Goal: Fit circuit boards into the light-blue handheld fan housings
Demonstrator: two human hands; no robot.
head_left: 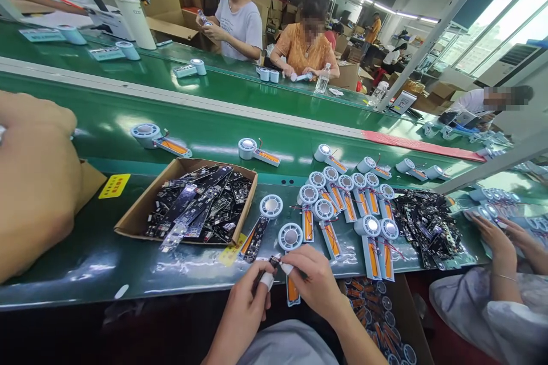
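My left hand (252,292) is closed on a narrow black circuit board (274,261), its thumb wrapped in a white cover. My right hand (315,280) pinches at the board's end, also with a white-covered fingertip; what lies between those fingers is too small to make out. Beneath both hands lies a light-blue handheld fan (290,236) with a round head and an orange battery (293,292) in its handle, partly hidden by my fingers. Just left of it, another fan (271,206) has a black board (257,238) lying over its handle.
A cardboard box (128,230) of circuit boards stands to the left. Several fans (324,209) and a pile of boards (428,228) lie to the right. A green conveyor (205,131) carries spaced fans. Co-workers' arms (34,182) reach in from both sides.
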